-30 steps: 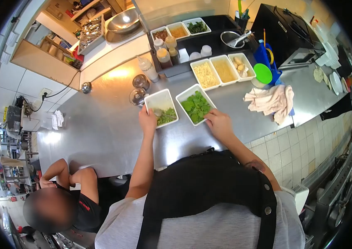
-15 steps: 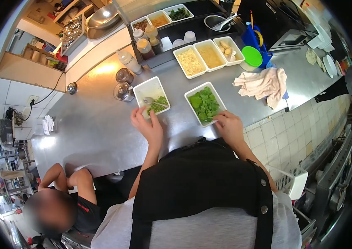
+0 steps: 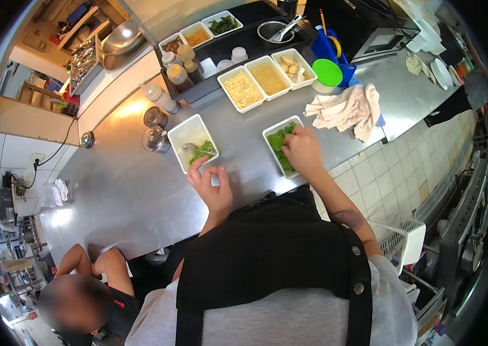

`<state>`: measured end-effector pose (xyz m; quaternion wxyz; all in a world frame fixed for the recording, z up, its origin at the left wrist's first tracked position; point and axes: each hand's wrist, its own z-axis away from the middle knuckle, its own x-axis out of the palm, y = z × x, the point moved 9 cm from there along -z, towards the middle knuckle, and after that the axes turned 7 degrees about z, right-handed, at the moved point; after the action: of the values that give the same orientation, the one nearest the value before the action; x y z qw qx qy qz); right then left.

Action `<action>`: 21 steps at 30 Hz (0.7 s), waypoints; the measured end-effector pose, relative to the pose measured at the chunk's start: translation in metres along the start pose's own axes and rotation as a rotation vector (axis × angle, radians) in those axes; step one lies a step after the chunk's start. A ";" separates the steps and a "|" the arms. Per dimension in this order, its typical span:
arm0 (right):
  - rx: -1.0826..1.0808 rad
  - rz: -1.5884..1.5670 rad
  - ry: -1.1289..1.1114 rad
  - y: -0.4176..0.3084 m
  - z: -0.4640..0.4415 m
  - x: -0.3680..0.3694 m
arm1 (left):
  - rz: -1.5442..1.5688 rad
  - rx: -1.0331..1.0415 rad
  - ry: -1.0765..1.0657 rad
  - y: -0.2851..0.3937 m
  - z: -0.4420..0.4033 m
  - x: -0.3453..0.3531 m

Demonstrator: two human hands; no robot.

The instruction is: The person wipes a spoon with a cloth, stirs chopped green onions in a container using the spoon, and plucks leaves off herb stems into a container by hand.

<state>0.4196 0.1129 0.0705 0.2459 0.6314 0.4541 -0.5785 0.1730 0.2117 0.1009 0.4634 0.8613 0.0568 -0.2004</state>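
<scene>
A white container with chopped greens and a spoon stands on the steel counter. Just below its near edge is my left hand, fingers apart and holding nothing. To the right, another white container holds green leaves. My right hand reaches over its right side with fingers bent down onto the leaves and pressed together; what lies between the fingertips is hidden.
Behind are containers of chopped garlic, a yellowish paste and whole cloves. A green-lidded tub and a cloth lie right. Jars and bottles stand left. A person sits at lower left.
My left hand has let go of the chopped-greens container and drawn back. My right hand has moved from the leaf container's rim onto the leaves. The view has shifted to the right.
</scene>
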 end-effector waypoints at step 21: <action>0.525 -1.047 0.171 0.051 0.019 -0.031 | 0.165 0.067 -0.332 0.028 0.007 0.036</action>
<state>0.4564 0.0638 0.0848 -0.2741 0.4076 0.5652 -0.6628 0.2121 0.1874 0.1050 0.4526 0.8329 -0.0979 -0.3030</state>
